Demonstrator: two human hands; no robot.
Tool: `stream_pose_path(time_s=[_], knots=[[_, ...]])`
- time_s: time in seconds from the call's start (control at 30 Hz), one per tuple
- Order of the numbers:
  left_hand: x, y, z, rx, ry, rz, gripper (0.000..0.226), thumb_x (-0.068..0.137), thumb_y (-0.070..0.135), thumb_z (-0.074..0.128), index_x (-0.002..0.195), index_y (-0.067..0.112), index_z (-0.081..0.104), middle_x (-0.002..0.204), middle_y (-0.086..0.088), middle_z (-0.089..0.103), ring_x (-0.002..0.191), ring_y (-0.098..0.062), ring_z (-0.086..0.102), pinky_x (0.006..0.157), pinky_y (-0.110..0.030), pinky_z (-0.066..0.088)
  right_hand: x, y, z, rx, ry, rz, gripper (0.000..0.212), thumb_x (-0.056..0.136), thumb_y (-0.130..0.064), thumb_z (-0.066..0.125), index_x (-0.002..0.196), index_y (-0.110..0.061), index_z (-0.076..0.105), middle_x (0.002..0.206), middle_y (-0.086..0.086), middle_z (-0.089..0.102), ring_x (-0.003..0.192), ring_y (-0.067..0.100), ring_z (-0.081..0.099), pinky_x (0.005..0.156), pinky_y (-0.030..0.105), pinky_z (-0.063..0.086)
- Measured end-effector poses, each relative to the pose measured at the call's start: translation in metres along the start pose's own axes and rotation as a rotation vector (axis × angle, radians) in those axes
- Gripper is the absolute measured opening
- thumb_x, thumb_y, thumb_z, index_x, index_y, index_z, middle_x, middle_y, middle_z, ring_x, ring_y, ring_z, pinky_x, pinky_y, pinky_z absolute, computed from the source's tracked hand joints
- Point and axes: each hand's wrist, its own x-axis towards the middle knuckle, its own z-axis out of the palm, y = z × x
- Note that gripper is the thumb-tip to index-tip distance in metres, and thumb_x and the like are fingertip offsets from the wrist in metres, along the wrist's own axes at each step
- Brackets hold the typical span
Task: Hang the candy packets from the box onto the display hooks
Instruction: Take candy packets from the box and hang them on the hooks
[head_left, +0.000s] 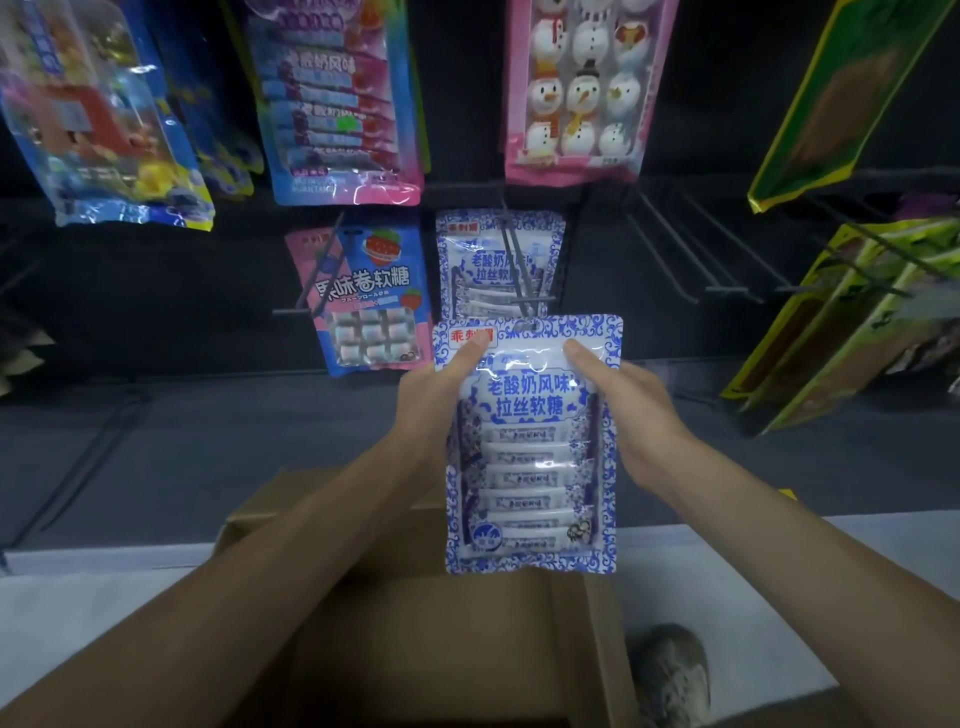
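I hold a blue-and-white candy packet (530, 447) upright in front of me, above the open cardboard box (467, 634). My left hand (436, 395) grips its left edge with the thumb on the front near the top. My right hand (628, 410) grips its right edge the same way. The packet's hang hole sits just below the tip of a display hook (522, 270). A matching blue-and-white packet (467, 254) hangs on that hook behind.
A pink-and-blue strawberry candy packet (369, 296) hangs to the left. Bare hooks (670, 249) jut out to the right. Above hang a snowman packet (582, 88) and other bags. Green-yellow bags (852, 332) hang at far right. A shoe (672, 675) is beside the box.
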Motion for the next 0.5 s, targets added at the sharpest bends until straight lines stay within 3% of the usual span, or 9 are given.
stream_pose_path(time_s=[0.07,0.17,0.27,0.37,0.43,0.5], knots=[[0.005,0.001,0.004,0.003,0.022,0.012,0.062,0.087,0.05,0.082,0.112,-0.005,0.075,0.102,-0.02,0.079,0.093,-0.039,0.078,0.089,-0.057,0.062,0.004,-0.003,-0.001,0.008,0.011,0.001,0.032,0.088,-0.052,0.079,0.094,-0.023,0.069,0.088,-0.022,0.07,0.078,-0.009,0.063,0.086,0.024,0.04],[0.013,0.001,0.007,0.013,0.037,0.026,0.085,0.068,0.067,0.09,0.113,-0.002,0.069,0.11,-0.022,0.077,0.1,-0.039,0.077,0.095,-0.059,0.058,0.008,-0.006,0.001,0.007,0.021,0.012,0.047,0.087,-0.053,0.08,0.103,-0.009,0.071,0.086,-0.016,0.074,0.084,-0.004,0.066,0.086,0.024,0.041],[0.021,-0.003,0.006,0.005,0.057,0.028,0.084,0.068,0.066,0.09,0.115,-0.001,0.071,0.111,-0.023,0.077,0.101,-0.041,0.076,0.096,-0.061,0.058,0.012,-0.006,0.003,-0.012,0.061,0.012,0.043,0.089,-0.048,0.079,0.103,-0.008,0.074,0.084,-0.01,0.08,0.072,-0.002,0.073,0.059,0.011,0.046],[0.022,-0.002,0.006,0.02,0.052,0.02,0.074,0.061,0.07,0.092,0.11,0.02,0.067,0.112,-0.024,0.075,0.105,-0.047,0.073,0.097,-0.062,0.057,0.014,-0.004,0.004,-0.003,0.07,0.011,0.034,0.092,-0.042,0.078,0.102,-0.01,0.075,0.075,-0.009,0.079,0.06,-0.005,0.071,0.043,0.006,0.044],[0.023,-0.002,0.004,0.01,0.041,0.02,0.073,0.071,0.063,0.09,0.115,0.008,0.072,0.11,-0.025,0.076,0.099,-0.043,0.076,0.093,-0.06,0.06,0.012,-0.005,0.007,-0.013,0.062,0.02,0.034,0.093,-0.043,0.077,0.104,-0.012,0.075,0.077,-0.009,0.08,0.061,-0.004,0.072,0.043,0.006,0.045],[0.025,-0.001,0.003,0.006,0.032,0.029,0.066,0.078,0.058,0.087,0.115,0.006,0.072,0.108,-0.026,0.076,0.096,-0.042,0.077,0.09,-0.059,0.062,0.014,-0.003,0.007,-0.029,0.065,0.02,0.039,0.091,-0.048,0.077,0.107,-0.012,0.075,0.084,-0.009,0.081,0.071,-0.001,0.075,0.057,0.01,0.052]])
